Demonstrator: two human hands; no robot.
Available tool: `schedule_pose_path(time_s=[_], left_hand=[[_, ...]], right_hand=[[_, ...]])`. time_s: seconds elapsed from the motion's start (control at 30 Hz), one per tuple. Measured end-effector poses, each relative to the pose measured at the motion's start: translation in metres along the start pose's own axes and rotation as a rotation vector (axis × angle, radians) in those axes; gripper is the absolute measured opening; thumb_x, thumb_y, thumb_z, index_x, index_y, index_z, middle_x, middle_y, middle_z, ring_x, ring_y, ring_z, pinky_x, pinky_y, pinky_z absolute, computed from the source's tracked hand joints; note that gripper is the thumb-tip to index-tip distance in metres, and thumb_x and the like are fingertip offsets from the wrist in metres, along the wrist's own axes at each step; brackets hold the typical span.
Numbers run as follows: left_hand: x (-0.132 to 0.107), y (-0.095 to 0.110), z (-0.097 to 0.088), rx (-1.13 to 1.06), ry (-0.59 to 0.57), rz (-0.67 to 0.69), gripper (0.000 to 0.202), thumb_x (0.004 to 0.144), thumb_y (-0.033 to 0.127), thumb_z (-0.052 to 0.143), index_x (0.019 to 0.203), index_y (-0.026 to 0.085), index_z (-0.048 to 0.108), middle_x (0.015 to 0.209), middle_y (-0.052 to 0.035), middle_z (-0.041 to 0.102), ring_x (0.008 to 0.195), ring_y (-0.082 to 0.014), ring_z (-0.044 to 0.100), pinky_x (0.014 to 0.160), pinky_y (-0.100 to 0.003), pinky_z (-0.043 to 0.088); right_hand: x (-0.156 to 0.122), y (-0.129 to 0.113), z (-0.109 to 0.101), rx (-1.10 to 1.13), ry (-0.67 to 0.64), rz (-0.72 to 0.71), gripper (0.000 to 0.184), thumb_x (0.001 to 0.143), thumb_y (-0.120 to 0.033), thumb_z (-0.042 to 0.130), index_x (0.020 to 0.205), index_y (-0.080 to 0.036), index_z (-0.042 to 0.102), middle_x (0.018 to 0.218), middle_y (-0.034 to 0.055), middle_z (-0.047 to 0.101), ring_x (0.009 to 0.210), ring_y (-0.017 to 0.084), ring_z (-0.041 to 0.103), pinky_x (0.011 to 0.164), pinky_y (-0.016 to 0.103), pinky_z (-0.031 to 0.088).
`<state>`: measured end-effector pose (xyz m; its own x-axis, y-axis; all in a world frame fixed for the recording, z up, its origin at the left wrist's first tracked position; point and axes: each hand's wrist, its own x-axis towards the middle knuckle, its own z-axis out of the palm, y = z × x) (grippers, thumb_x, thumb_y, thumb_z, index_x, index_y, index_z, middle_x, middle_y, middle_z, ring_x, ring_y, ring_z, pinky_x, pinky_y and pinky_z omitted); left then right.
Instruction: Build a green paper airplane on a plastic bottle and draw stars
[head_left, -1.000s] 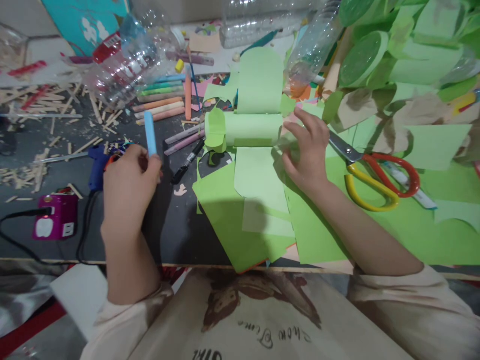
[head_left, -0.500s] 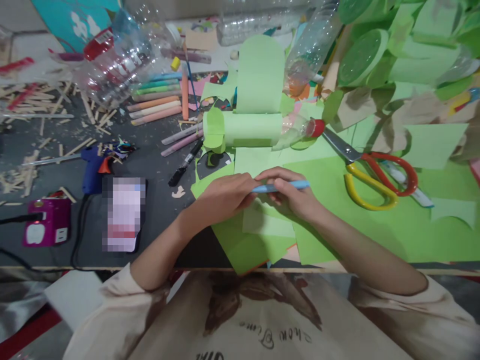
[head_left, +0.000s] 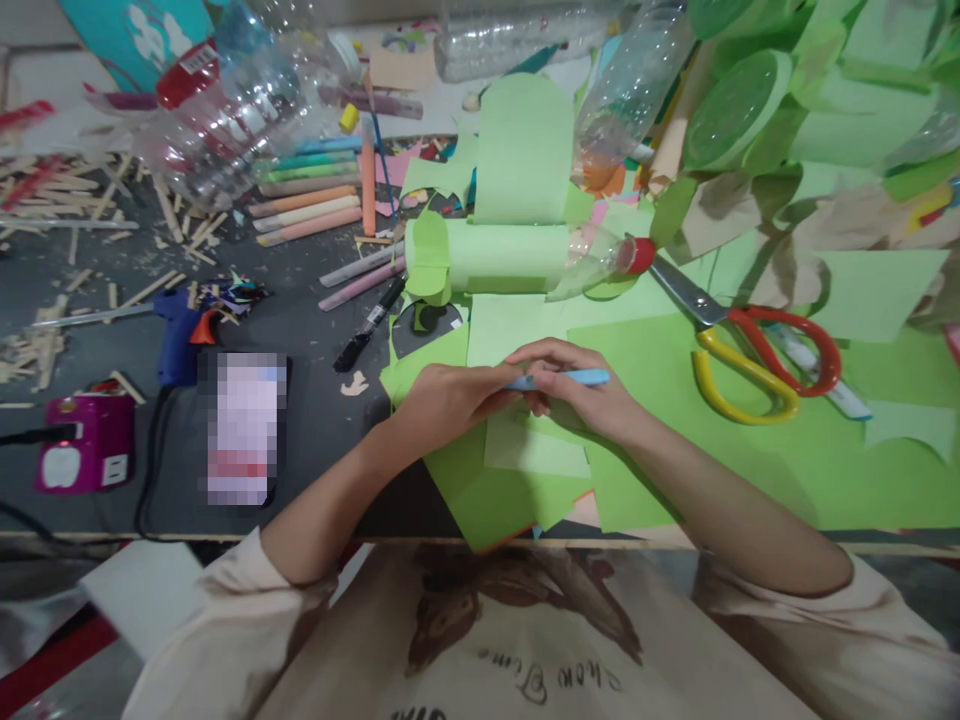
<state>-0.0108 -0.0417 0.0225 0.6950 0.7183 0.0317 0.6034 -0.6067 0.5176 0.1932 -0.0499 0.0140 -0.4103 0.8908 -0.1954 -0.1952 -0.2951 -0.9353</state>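
- Fingertips of both hands meet on a light-blue pen (head_left: pixel 561 379), held level just above the green paper sheets (head_left: pixel 660 430); the left hand (head_left: pixel 442 400) pinches its near end, the right hand (head_left: pixel 581 395) wraps its middle, a two-handed grip that looks suited to pulling the ends apart.
- At 12 o'clock from the hands, a plastic bottle wrapped in pale green paper (head_left: pixel 499 257) lies on its side, red cap pointing to 3 o'clock.
- At 3 o'clock, red-and-yellow scissors (head_left: pixel 750 350) rest on the paper, within reach.
- At 9 o'clock lie a blurred phone (head_left: pixel 244 425) and a blue glue gun (head_left: pixel 180 335); coloured markers (head_left: pixel 307 205) lie at 11 o'clock.
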Motion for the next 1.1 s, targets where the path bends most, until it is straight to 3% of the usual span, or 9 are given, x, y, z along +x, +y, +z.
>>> schedule_pose_path(time_s=[0.13, 0.23, 0.33, 0.43, 0.53, 0.63, 0.77, 0.97, 1.1], left_hand=[[-0.005, -0.006, -0.011, 0.014, 0.126, -0.023, 0.04, 0.103, 0.032, 0.03, 0.104, 0.021, 0.068, 0.064, 0.0016, 0.067, 0.051, -0.0117, 0.058, 0.055, -0.022, 0.037], [-0.009, -0.018, -0.02, 0.194, 0.252, -0.164, 0.038, 0.094, 0.019, 0.031, 0.094, 0.021, 0.069, 0.058, 0.0008, 0.062, 0.049, -0.0141, 0.055, 0.054, -0.026, 0.037], [-0.01, -0.029, -0.028, 0.347, 0.31, -0.32, 0.03, 0.084, 0.016, 0.041, 0.087, 0.021, 0.071, 0.069, -0.0037, 0.071, 0.062, -0.0188, 0.064, 0.059, -0.029, 0.042], [-0.008, -0.031, -0.031, 0.378, 0.289, -0.334, 0.028, 0.084, 0.017, 0.045, 0.089, 0.022, 0.073, 0.086, -0.0066, 0.076, 0.082, -0.023, 0.07, 0.073, -0.033, 0.049], [-0.005, -0.025, -0.025, 0.334, 0.25, -0.236, 0.034, 0.091, 0.018, 0.042, 0.101, 0.022, 0.075, 0.094, -0.0066, 0.078, 0.09, -0.0224, 0.071, 0.081, -0.034, 0.051], [-0.003, -0.018, -0.013, 0.31, 0.214, -0.142, 0.038, 0.097, 0.021, 0.04, 0.114, 0.022, 0.074, 0.101, -0.0073, 0.079, 0.094, -0.0219, 0.072, 0.08, -0.034, 0.05], [-0.002, -0.014, 0.0, 0.298, 0.193, -0.12, 0.037, 0.101, 0.025, 0.04, 0.121, 0.024, 0.071, 0.102, -0.0064, 0.079, 0.094, -0.021, 0.072, 0.079, -0.033, 0.048], [-0.003, -0.013, 0.004, 0.276, 0.201, -0.099, 0.034, 0.102, 0.024, 0.042, 0.122, 0.019, 0.07, 0.103, -0.0094, 0.078, 0.101, -0.0225, 0.071, 0.089, -0.033, 0.048], [-0.003, -0.015, 0.004, 0.281, 0.143, -0.109, 0.032, 0.101, 0.027, 0.047, 0.125, 0.021, 0.067, 0.105, -0.0093, 0.076, 0.102, -0.0236, 0.07, 0.09, -0.033, 0.049]], right_hand=[[0.003, 0.0, -0.004, 0.079, 0.02, -0.039, 0.022, 0.08, -0.042, 0.075, 0.09, -0.022, 0.073, 0.055, -0.0053, 0.064, 0.045, 0.011, 0.058, 0.045, 0.024, 0.049], [0.004, -0.002, -0.007, 0.127, 0.125, -0.023, 0.018, 0.076, -0.039, 0.074, 0.081, -0.021, 0.072, 0.051, -0.004, 0.065, 0.039, 0.011, 0.055, 0.04, 0.024, 0.046], [0.005, -0.005, -0.008, 0.124, 0.203, -0.016, 0.017, 0.074, -0.037, 0.073, 0.075, -0.02, 0.07, 0.048, -0.0032, 0.063, 0.037, 0.012, 0.053, 0.037, 0.024, 0.044], [0.006, -0.007, -0.009, 0.113, 0.237, -0.034, 0.022, 0.072, -0.041, 0.075, 0.072, -0.02, 0.069, 0.048, -0.0028, 0.062, 0.036, 0.012, 0.053, 0.036, 0.026, 0.045], [0.007, -0.007, -0.011, 0.098, 0.254, -0.059, 0.03, 0.071, -0.05, 0.076, 0.071, -0.021, 0.069, 0.049, -0.0021, 0.062, 0.037, 0.013, 0.052, 0.037, 0.028, 0.046], [0.009, -0.007, -0.013, 0.043, 0.285, -0.089, 0.035, 0.072, -0.056, 0.075, 0.071, -0.022, 0.068, 0.054, -0.0009, 0.063, 0.045, 0.015, 0.058, 0.046, 0.032, 0.052], [0.012, -0.005, -0.015, -0.015, 0.351, -0.155, 0.035, 0.072, -0.059, 0.072, 0.071, -0.025, 0.066, 0.06, -0.0004, 0.065, 0.058, 0.019, 0.065, 0.065, 0.041, 0.059], [0.014, -0.003, -0.016, -0.043, 0.357, -0.199, 0.031, 0.075, -0.056, 0.069, 0.073, -0.025, 0.068, 0.064, 0.0011, 0.067, 0.06, 0.02, 0.065, 0.069, 0.042, 0.058], [0.014, -0.003, -0.016, -0.041, 0.349, -0.186, 0.033, 0.07, -0.058, 0.073, 0.075, -0.026, 0.07, 0.067, 0.0017, 0.07, 0.062, 0.021, 0.066, 0.071, 0.043, 0.058]])
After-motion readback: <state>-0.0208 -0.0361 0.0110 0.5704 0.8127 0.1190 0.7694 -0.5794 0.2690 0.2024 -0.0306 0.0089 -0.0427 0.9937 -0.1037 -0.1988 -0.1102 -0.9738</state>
